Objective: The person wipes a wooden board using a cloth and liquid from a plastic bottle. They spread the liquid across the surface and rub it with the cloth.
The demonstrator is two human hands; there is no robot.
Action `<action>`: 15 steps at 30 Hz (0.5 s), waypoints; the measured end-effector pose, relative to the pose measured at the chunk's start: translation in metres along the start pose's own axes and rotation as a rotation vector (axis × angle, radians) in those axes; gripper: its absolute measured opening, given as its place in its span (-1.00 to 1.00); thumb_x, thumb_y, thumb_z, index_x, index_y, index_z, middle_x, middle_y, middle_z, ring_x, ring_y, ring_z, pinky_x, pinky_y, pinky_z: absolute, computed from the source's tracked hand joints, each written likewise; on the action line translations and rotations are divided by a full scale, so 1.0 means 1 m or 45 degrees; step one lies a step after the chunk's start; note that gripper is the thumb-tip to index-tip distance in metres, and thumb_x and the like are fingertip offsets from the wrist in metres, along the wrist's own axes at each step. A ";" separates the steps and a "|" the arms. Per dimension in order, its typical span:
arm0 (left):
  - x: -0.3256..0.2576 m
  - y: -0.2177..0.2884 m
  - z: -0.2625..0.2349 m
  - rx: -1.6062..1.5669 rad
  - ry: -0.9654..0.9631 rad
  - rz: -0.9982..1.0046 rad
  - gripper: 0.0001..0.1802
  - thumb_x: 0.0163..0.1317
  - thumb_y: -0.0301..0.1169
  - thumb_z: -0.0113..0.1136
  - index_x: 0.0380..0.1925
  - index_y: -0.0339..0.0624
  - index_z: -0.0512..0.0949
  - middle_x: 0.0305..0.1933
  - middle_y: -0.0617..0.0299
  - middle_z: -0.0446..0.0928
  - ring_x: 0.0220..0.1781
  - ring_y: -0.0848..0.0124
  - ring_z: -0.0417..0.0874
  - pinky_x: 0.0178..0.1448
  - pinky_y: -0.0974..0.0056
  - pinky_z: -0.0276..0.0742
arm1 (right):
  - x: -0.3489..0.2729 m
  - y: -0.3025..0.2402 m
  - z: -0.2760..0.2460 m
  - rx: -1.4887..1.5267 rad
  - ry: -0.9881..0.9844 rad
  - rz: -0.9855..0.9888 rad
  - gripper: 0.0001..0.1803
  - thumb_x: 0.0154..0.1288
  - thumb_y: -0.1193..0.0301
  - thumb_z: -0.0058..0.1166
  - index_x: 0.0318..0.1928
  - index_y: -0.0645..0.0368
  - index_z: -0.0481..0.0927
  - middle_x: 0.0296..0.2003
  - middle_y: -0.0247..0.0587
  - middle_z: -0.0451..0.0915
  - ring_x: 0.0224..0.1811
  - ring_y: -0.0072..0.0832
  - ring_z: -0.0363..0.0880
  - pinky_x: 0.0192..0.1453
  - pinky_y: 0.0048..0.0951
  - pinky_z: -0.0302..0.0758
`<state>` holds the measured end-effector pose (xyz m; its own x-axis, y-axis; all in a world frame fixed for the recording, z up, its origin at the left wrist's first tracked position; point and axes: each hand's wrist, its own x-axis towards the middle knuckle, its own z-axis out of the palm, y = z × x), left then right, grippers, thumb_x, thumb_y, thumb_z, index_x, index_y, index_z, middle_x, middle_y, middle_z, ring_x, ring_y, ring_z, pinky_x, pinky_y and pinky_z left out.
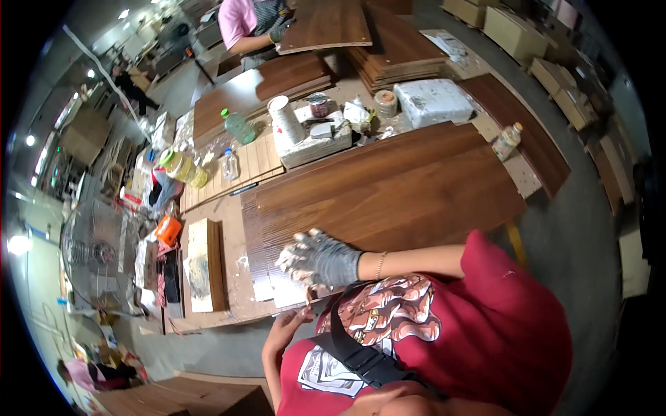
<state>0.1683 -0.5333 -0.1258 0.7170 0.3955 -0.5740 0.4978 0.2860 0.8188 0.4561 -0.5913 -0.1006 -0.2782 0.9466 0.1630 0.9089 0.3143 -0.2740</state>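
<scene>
My right hand (316, 260) wears a grey glove smeared with pale filler. It rests with fingers spread on the near left corner of a stack of dark brown wood panels (388, 191), touching their pale-smeared end edges. My left hand (288, 324) is bare and sits just below the glove at the bench's front edge, fingers pointing up toward it. Whether it holds something small is unclear. My red printed shirt hides the bench edge to the right.
A small wooden board (201, 267) lies left of the stack. Behind are a green bottle (238, 127), a yellow jar (182, 167), a white roll (284, 118), tape rolls and a white block (431, 101). A person in pink (243, 24) handles a panel. A fan (94, 253) stands left.
</scene>
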 end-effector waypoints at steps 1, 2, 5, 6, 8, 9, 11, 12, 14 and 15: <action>-0.006 0.014 -0.003 0.030 -0.026 0.003 -0.49 0.54 -0.14 0.15 0.14 -0.46 0.59 0.05 0.03 0.72 0.11 0.29 0.66 0.34 0.18 0.45 | -0.015 0.005 -0.015 -0.112 -0.006 0.086 -0.27 0.34 0.03 0.08 0.50 -0.15 0.33 0.54 0.00 0.16 0.58 0.15 0.07 0.59 0.18 0.01; -0.009 0.032 -0.006 0.043 -0.123 -0.026 -0.49 0.55 -0.15 0.14 0.15 -0.47 0.58 0.05 0.01 0.72 0.13 0.29 0.67 0.36 0.19 0.44 | -0.034 0.020 -0.017 -0.194 0.258 0.203 -0.33 0.30 0.05 0.10 0.41 -0.13 0.41 0.45 0.01 0.27 0.53 0.17 0.14 0.53 0.17 0.11; -0.014 0.069 -0.018 0.088 -0.359 0.001 -0.51 0.57 -0.17 0.10 0.13 -0.47 0.58 0.06 -0.04 0.72 0.13 0.27 0.69 0.32 0.22 0.49 | -0.092 0.064 -0.082 -0.349 0.265 0.665 -0.54 0.22 0.14 0.18 0.13 -0.06 0.62 0.18 -0.06 0.51 0.37 0.09 0.33 0.30 0.12 0.40; -0.011 0.087 -0.015 0.145 -0.392 0.007 -0.52 0.57 -0.18 0.09 0.12 -0.47 0.58 0.05 -0.05 0.72 0.12 0.26 0.69 0.29 0.22 0.52 | -0.123 0.084 -0.090 -0.403 0.311 1.006 -0.58 0.20 0.17 0.20 0.07 -0.05 0.64 0.12 -0.11 0.54 0.32 0.02 0.37 0.25 0.08 0.43; -0.002 0.110 -0.008 0.186 -0.480 0.090 -0.55 0.57 -0.20 0.08 0.07 -0.47 0.58 0.05 -0.08 0.72 0.04 0.24 0.72 0.17 0.21 0.59 | -0.187 0.109 -0.117 -0.468 0.261 1.463 -0.61 0.17 0.20 0.25 0.02 -0.05 0.65 0.09 -0.17 0.57 0.26 -0.08 0.44 0.21 0.02 0.46; 0.001 0.119 -0.002 0.142 -0.507 0.110 -0.59 0.57 -0.23 0.09 0.02 -0.47 0.58 0.04 -0.08 0.72 -0.01 0.22 0.74 0.15 0.20 0.60 | -0.224 0.112 -0.131 -0.479 0.158 1.589 -0.60 0.16 0.21 0.26 0.04 -0.06 0.65 0.12 -0.18 0.56 0.25 -0.12 0.46 0.23 -0.01 0.46; 0.013 0.131 0.012 0.166 -0.484 0.261 -0.63 0.55 -0.26 0.13 -0.03 -0.45 0.59 0.03 -0.09 0.72 -0.04 0.22 0.75 0.13 0.19 0.61 | -0.330 0.143 -0.079 -0.837 0.806 1.448 -0.61 0.23 0.27 0.22 0.08 0.03 0.64 0.14 -0.11 0.58 0.21 -0.09 0.52 0.26 -0.02 0.49; 0.023 0.119 0.009 0.076 -0.444 0.313 -0.69 0.53 -0.32 0.15 -0.05 -0.45 0.58 0.02 -0.10 0.72 -0.01 0.23 0.75 0.16 0.20 0.59 | -0.353 0.139 -0.077 -0.727 0.873 1.504 -0.62 0.25 0.28 0.19 0.08 0.02 0.65 0.14 -0.11 0.60 0.22 -0.10 0.52 0.29 -0.04 0.47; 0.033 0.111 0.016 0.081 -0.310 0.501 -0.74 0.51 -0.44 0.13 0.00 -0.47 0.57 0.01 -0.14 0.72 0.05 0.22 0.74 0.23 0.19 0.57 | -0.393 0.143 -0.081 -0.554 0.875 1.504 -0.67 0.28 0.31 0.16 0.05 0.02 0.69 0.11 -0.09 0.63 0.22 -0.11 0.55 0.36 -0.10 0.42; 0.032 0.126 0.034 -0.002 -0.313 0.556 -0.74 0.50 -0.48 0.12 0.03 -0.49 0.56 0.01 -0.15 0.71 0.06 0.21 0.74 0.25 0.19 0.56 | -0.434 0.163 -0.067 -0.540 0.977 1.510 -0.68 0.24 0.35 0.19 0.02 0.05 0.68 0.17 -0.12 0.61 0.17 -0.09 0.58 0.27 -0.15 0.51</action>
<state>0.2704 -0.5148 -0.0408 0.9522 0.2612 -0.1585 0.1247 0.1412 0.9821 0.7460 -0.9554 -0.1520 0.7827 0.3180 0.5350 0.5414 -0.7720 -0.3331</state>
